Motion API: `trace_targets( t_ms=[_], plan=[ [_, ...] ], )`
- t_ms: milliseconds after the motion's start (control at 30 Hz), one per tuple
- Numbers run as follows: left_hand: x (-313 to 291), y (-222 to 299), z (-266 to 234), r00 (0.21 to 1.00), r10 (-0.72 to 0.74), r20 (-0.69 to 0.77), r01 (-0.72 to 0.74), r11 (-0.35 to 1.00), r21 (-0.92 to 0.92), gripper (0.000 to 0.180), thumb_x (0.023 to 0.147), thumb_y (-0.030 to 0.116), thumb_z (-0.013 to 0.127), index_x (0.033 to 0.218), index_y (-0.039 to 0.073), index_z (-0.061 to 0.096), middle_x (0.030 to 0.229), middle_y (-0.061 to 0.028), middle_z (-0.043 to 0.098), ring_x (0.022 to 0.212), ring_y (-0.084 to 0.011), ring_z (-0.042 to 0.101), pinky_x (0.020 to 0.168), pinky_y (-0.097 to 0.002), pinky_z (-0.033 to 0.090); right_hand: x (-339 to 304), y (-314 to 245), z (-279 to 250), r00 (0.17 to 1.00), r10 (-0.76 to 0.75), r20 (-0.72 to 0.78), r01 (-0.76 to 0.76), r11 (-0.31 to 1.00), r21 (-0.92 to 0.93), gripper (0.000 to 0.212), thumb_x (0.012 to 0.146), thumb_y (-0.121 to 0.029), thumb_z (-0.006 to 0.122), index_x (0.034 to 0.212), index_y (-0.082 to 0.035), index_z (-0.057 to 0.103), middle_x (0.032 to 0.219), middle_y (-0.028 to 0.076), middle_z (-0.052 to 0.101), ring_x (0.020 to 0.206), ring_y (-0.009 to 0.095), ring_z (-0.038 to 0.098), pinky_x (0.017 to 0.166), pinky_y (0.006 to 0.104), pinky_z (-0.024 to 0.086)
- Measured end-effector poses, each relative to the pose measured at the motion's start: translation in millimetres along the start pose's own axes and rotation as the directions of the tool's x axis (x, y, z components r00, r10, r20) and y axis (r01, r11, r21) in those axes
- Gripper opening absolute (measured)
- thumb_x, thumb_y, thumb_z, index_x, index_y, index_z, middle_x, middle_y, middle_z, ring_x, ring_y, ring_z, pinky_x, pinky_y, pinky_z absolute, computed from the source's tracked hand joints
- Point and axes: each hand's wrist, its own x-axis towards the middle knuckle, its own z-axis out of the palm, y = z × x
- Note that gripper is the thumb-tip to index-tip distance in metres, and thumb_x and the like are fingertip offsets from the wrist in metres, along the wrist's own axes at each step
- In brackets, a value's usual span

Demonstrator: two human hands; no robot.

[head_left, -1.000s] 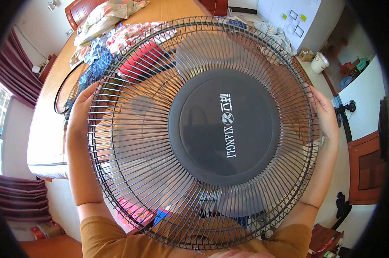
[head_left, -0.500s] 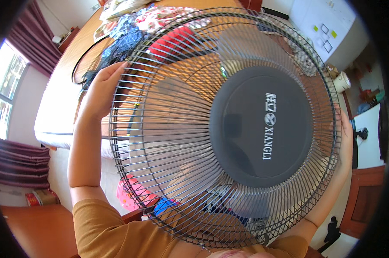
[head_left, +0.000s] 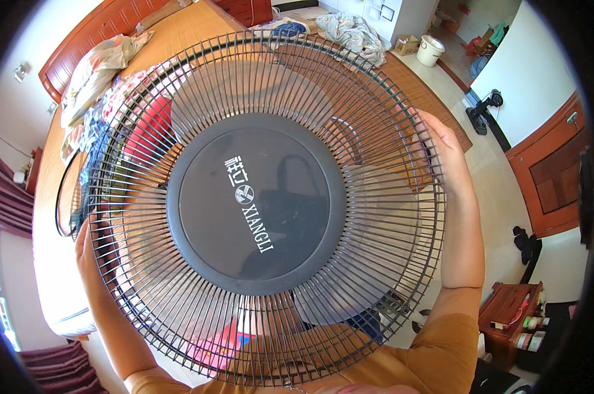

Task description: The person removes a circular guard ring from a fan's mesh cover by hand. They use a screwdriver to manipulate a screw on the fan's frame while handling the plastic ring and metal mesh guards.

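Note:
A large round fan head [head_left: 257, 203] fills the middle of the view, facing me. It has a black wire guard, a dark grey central disc with white lettering, and see-through grey blades behind the wires. My left hand [head_left: 83, 248] holds the guard's rim at the lower left; most of its fingers are hidden behind the wires. On the upper right rim my right hand [head_left: 443, 148] grips the guard, its fingertips curled out of sight behind it. Both arms reach around the fan from below.
Beyond the fan lies a wooden bed [head_left: 172, 36] with a red pillow [head_left: 149, 128], clothes and bedding. A crumpled blanket [head_left: 353, 39] rests on the floor by a white bucket [head_left: 430, 51] and a cardboard box [head_left: 407, 44]. A wooden door [head_left: 553, 171] and small cabinet [head_left: 510, 315] stand at right.
The view has swung right, and the fan head sits further left in it, turned somewhat counter-clockwise. My left hand now appears lower and my right hand higher. Both keep hold of the rim.

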Motion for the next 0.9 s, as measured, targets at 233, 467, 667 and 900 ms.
trace_targets(
  t_ms=[233,467,667,900],
  plan=[
    [-6,-1,6,0.996,0.021,-0.088,-0.025,0.999,-0.044,0.025,0.087,0.03,0.055,0.098,0.008,0.063,0.063,0.004,0.054,0.047,-0.0012,0.048,0.039,-0.0144,0.035,-11,2,-6,0.972,0.186,-0.142,-0.188,0.982,0.0,0.031,0.093,-0.021,0.045,0.114,0.0,0.055,0.098,0.001,0.06,0.081,0.004,0.052,0.069,0.0172,0.042],
    [3,-19,-22,0.993,0.076,-0.087,-0.082,0.995,-0.064,0.027,0.088,0.029,0.054,0.102,0.008,0.062,0.062,0.0042,0.051,0.046,-0.0015,0.044,0.038,-0.0152,0.033,7,15,25,0.992,-0.085,-0.098,0.077,0.994,-0.079,0.033,0.092,-0.026,0.047,0.111,-0.001,0.058,0.099,0.002,0.061,0.073,0.004,0.05,0.062,0.017,0.039],
    [-35,17,13,0.992,-0.119,0.047,0.126,0.977,-0.174,0.026,0.089,0.029,0.052,0.103,0.009,0.06,0.065,0.0052,0.047,0.045,-0.0022,0.039,0.037,-0.0163,0.029,-30,29,-10,0.962,0.061,-0.266,-0.026,0.991,0.132,0.042,0.093,-0.031,0.042,0.123,-0.001,0.047,0.115,0.013,0.054,0.104,0.019,0.053,0.091,0.0294,0.04],
    [-44,1,-3,0.979,-0.063,0.194,0.128,0.931,-0.342,0.032,0.09,0.025,0.049,0.115,0.007,0.056,0.068,0.0051,0.049,0.05,-0.0019,0.04,0.04,-0.0157,0.03,-28,32,-11,0.942,0.173,-0.288,-0.148,0.983,0.105,0.044,0.093,-0.034,0.04,0.125,-0.004,0.044,0.112,0.013,0.054,0.095,0.021,0.057,0.081,0.0313,0.046]
  ],
)
